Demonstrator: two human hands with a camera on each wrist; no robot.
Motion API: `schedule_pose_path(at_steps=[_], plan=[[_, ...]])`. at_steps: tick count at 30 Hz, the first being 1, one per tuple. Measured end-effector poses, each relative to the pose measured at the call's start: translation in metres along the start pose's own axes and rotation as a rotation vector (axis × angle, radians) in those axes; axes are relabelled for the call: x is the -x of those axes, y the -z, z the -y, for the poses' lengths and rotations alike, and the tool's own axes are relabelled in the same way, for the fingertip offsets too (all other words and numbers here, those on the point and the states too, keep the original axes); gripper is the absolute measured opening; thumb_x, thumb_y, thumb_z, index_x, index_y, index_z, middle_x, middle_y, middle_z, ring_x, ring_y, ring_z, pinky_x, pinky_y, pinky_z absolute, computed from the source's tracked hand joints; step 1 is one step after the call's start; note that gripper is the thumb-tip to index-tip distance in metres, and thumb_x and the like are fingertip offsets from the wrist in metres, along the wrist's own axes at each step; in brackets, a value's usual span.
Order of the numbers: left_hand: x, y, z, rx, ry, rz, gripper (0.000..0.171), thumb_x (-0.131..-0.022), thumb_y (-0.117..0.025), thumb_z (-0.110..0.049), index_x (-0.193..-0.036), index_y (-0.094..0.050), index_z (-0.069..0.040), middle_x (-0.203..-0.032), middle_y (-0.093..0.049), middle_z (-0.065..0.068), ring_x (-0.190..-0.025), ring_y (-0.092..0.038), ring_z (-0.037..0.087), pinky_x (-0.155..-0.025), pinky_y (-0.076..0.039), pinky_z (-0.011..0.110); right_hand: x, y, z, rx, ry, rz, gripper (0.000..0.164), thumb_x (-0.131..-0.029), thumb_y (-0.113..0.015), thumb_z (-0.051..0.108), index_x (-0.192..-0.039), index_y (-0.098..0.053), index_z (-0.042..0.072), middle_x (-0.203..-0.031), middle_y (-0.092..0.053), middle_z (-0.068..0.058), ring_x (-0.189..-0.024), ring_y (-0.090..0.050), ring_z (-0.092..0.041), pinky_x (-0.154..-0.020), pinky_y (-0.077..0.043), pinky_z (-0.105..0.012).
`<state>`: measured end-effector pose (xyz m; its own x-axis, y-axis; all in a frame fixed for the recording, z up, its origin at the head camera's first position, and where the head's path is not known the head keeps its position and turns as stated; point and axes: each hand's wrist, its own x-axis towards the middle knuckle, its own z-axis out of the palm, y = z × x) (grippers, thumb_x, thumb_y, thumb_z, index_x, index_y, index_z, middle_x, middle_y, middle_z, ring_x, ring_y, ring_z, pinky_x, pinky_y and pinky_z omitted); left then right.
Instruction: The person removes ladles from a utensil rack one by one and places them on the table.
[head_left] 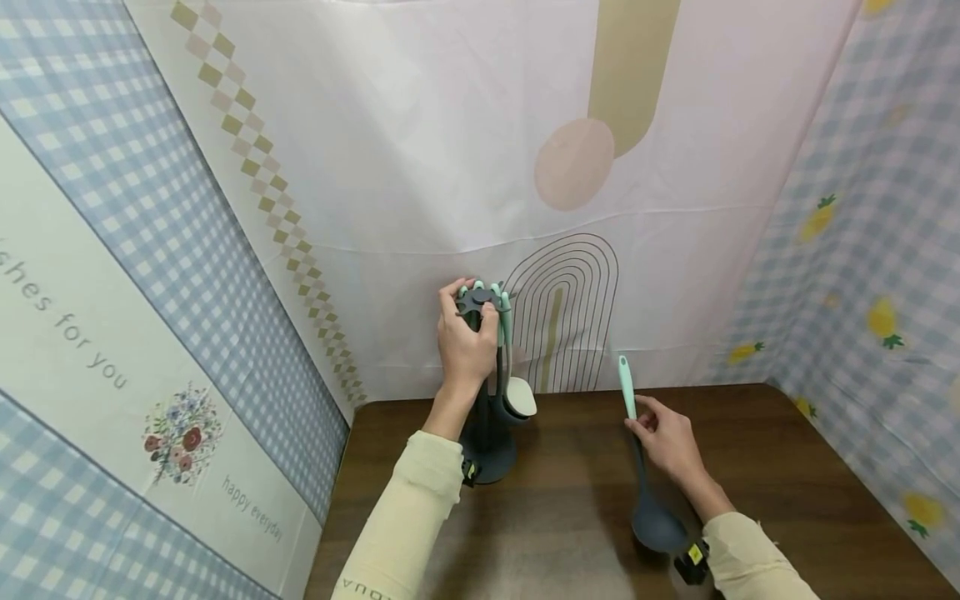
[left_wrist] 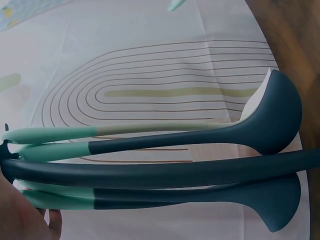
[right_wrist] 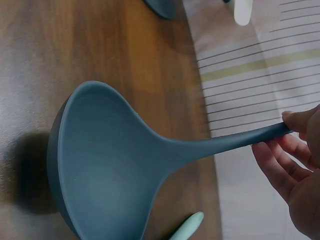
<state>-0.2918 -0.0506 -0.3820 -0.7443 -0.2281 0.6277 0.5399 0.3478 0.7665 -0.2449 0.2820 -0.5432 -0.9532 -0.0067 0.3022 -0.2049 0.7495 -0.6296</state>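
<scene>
My left hand (head_left: pixel 467 348) grips the top of a dark utensil stand (head_left: pixel 491 463), its thumb on the hub and its fingers around the far side. Mint-handled utensils hang from the rack, among them a cream-headed one (head_left: pixel 521 397) and a dark ladle (left_wrist: pixel 280 112). The stand's dark post (left_wrist: pixel 165 172) runs between them in the left wrist view. To the right, my right hand (head_left: pixel 669 440) pinches another ladle (right_wrist: pixel 110 170) where its mint handle meets the dark neck. Its handle points up and its wide bowl hangs low over the table.
The brown wooden table (head_left: pixel 570 500) meets a white patterned cloth (head_left: pixel 420 208) at the back. Checked cloths stand at the left and right sides. A mint handle end (right_wrist: pixel 187 227) shows below the ladle in the right wrist view.
</scene>
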Motion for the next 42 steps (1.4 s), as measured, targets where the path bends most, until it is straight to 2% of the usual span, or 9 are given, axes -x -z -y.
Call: schedule_pose_path(at_steps=[13, 22, 29, 36, 42], plan=[[0.000, 0.000, 0.001, -0.002, 0.011, 0.007, 0.055, -0.099, -0.057, -0.032, -0.147, -0.045, -0.009, -0.142, -0.061, -0.002, -0.113, -0.066, 0.022, -0.092, -0.058, 0.043, 0.011, -0.010, -0.023, 0.015, -0.003, 0.034, 0.041, -0.095, -0.078, 0.007, -0.132, -0.066, -0.005, -0.078, -0.065, -0.001, -0.066, -0.058, -0.016, -0.057, -0.046, -0.032], [0.000, 0.001, 0.001, 0.001, 0.009, 0.008, 0.055, -0.099, -0.057, -0.032, -0.147, -0.045, -0.008, -0.142, -0.061, -0.001, -0.113, -0.066, 0.023, -0.092, -0.058, 0.043, 0.018, -0.009, -0.034, 0.040, -0.046, 0.079, 0.042, -0.095, -0.078, 0.008, -0.131, -0.066, -0.008, -0.076, -0.066, -0.002, -0.064, -0.055, -0.014, -0.057, -0.046, -0.032], [0.000, 0.000, 0.001, 0.001, 0.005, 0.007, 0.055, -0.099, -0.058, -0.032, -0.147, -0.045, -0.008, -0.143, -0.061, -0.001, -0.114, -0.066, 0.022, -0.093, -0.058, 0.043, 0.024, -0.011, -0.043, 0.054, -0.085, 0.145, 0.043, -0.095, -0.078, 0.009, -0.131, -0.066, -0.012, -0.075, -0.065, 0.000, -0.064, -0.054, -0.014, -0.057, -0.044, -0.030], [0.000, -0.001, 0.003, 0.003, 0.001, 0.004, 0.055, -0.098, -0.058, -0.031, -0.146, -0.045, -0.008, -0.143, -0.061, 0.001, -0.113, -0.066, 0.022, -0.092, -0.058, 0.043, 0.026, -0.012, -0.050, 0.089, -0.123, 0.185, 0.041, -0.093, -0.078, 0.009, -0.127, -0.068, -0.010, -0.076, -0.063, -0.001, -0.067, -0.054, -0.017, -0.060, -0.045, -0.033], [-0.001, -0.001, 0.003, 0.001, 0.002, 0.004, 0.054, -0.098, -0.058, -0.031, -0.147, -0.045, -0.009, -0.143, -0.061, 0.000, -0.114, -0.066, 0.021, -0.093, -0.058, 0.042, 0.029, -0.012, -0.053, 0.102, -0.153, 0.231, 0.040, -0.094, -0.077, 0.009, -0.127, -0.068, -0.012, -0.074, -0.060, -0.002, -0.061, -0.053, -0.016, -0.055, -0.045, -0.033]])
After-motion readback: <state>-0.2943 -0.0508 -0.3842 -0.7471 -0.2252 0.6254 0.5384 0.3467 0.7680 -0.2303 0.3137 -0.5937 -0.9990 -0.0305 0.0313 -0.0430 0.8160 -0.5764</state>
